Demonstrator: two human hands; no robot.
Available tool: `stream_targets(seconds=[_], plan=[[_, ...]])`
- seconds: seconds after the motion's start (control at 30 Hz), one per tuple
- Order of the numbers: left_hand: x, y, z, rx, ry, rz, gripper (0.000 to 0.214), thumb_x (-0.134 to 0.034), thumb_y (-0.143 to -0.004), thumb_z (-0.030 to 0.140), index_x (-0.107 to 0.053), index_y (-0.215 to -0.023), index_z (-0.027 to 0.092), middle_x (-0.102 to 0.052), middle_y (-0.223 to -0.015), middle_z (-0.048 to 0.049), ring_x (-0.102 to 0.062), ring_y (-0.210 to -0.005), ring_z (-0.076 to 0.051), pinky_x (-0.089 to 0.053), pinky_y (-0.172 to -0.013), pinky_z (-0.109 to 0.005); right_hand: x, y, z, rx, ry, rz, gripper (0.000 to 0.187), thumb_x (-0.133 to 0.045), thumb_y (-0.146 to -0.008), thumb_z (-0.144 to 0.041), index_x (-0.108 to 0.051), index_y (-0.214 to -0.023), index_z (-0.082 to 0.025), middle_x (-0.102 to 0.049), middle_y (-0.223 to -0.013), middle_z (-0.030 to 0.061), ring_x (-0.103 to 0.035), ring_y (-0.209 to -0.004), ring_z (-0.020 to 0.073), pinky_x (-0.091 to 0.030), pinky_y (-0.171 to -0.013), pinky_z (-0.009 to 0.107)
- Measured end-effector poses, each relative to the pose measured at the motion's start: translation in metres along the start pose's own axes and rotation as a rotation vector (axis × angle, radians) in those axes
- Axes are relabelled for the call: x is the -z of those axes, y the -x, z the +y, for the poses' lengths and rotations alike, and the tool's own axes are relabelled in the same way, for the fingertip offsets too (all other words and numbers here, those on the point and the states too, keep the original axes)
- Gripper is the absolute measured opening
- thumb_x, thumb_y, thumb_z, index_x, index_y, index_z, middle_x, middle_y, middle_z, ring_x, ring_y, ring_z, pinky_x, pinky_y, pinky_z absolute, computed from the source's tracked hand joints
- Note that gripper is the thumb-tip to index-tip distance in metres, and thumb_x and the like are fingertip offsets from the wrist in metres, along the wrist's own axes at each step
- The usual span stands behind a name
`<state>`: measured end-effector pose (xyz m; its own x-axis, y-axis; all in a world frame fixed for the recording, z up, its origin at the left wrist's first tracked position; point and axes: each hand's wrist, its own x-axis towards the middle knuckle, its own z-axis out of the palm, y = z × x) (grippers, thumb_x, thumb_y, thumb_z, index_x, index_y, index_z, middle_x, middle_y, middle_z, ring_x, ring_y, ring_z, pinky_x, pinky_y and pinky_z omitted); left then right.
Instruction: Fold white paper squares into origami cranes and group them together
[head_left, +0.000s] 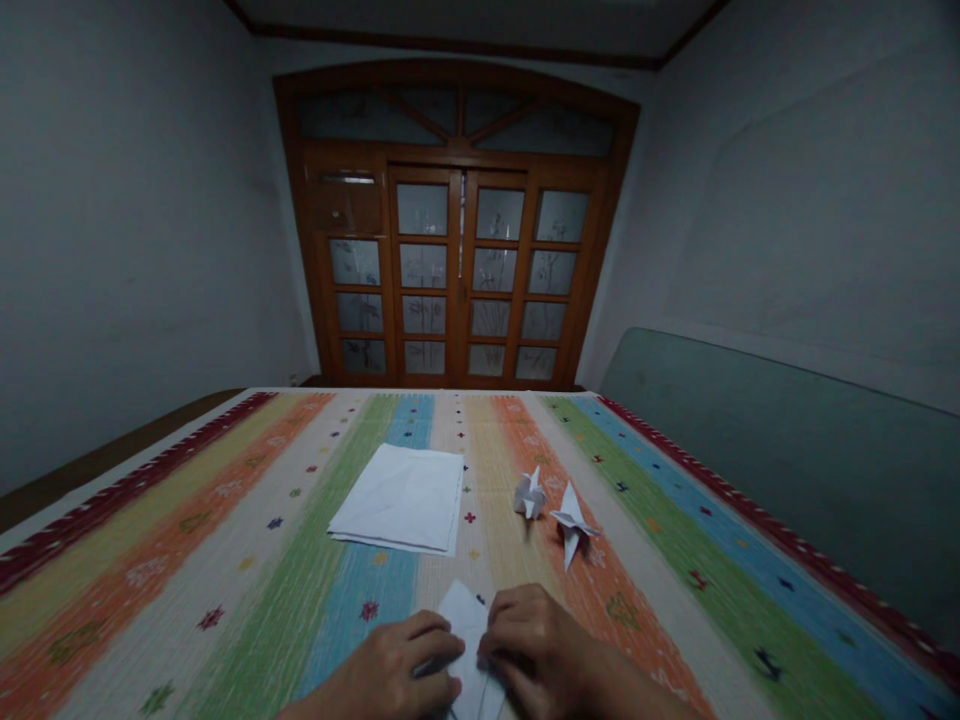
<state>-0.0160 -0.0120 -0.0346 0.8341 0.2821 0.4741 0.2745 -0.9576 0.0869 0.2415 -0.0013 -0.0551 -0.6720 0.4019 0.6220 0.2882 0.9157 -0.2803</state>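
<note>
A white sheet of folded paper [463,612] lies at the near edge of the view, its pointed tip facing away from me. My left hand [401,665] has its fingers curled onto the paper's left side. On the opposite side my right hand [536,640] is closed, thumb and fingers pinching the paper's right edge. Creases show between the two hands, but the lower part of the paper is cut off by the frame. To the right beyond my hands stand two folded paper birds, a smaller one [529,494] and a larger one [574,524] with spread wings.
A stack of white paper sheets [401,498] rests ahead and left of my hands. Beneath everything is a striped, patterned tablecloth [292,560]. A pale green panel [780,440] borders the table's right side. Wooden doors with glass panes [461,270] stand beyond the far edge.
</note>
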Motion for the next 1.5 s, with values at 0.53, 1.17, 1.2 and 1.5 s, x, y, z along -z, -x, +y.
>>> stream_targets(seconds=[0.53,1.17,1.2,1.5], plan=[[0.014,0.0,0.001,-0.039,-0.052,-0.118,0.02,-0.061,-0.105,0.035,-0.071,-0.122,0.034,-0.075,-0.127,-0.0045,-0.071,-0.115,-0.026,-0.06,-0.091,-0.036,-0.003,0.013,-0.004,0.03,0.124,-0.169,0.012,-0.055,-0.075,-0.011,-0.058,-0.07,-0.022,-0.063,-0.057,-0.0004,-0.056,-0.05,0.0146,-0.036,-0.053,0.029],[0.027,0.004,0.009,0.134,0.149,-0.224,0.046,-0.067,-0.086,0.008,-0.069,-0.126,0.031,-0.063,-0.147,-0.0045,-0.055,-0.139,-0.033,-0.052,-0.11,-0.048,0.007,-0.003,-0.005,0.034,0.106,-0.059,0.006,-0.061,-0.085,-0.016,-0.066,-0.084,-0.018,-0.07,-0.08,0.0074,-0.063,-0.066,0.0191,-0.042,-0.057,0.029],[0.028,0.003,0.01,0.122,0.147,-0.206,0.043,-0.065,-0.089,0.009,-0.069,-0.126,0.03,-0.065,-0.145,-0.0053,-0.056,-0.138,-0.032,-0.053,-0.11,-0.047,0.007,-0.003,-0.005,0.029,0.104,-0.063,0.005,-0.061,-0.085,-0.017,-0.066,-0.085,-0.018,-0.07,-0.081,0.0074,-0.062,-0.067,0.0192,-0.042,-0.057,0.029],[0.034,-0.003,0.019,0.029,0.1,-0.18,0.037,-0.059,-0.1,0.018,-0.062,-0.136,0.027,-0.068,-0.141,-0.0083,-0.062,-0.131,-0.029,-0.054,-0.108,-0.039,0.007,-0.002,-0.006,0.001,0.095,-0.094,0.004,-0.064,-0.08,-0.016,-0.066,-0.083,-0.019,-0.069,-0.083,0.0071,-0.06,-0.07,0.0194,-0.042,-0.059,0.029]])
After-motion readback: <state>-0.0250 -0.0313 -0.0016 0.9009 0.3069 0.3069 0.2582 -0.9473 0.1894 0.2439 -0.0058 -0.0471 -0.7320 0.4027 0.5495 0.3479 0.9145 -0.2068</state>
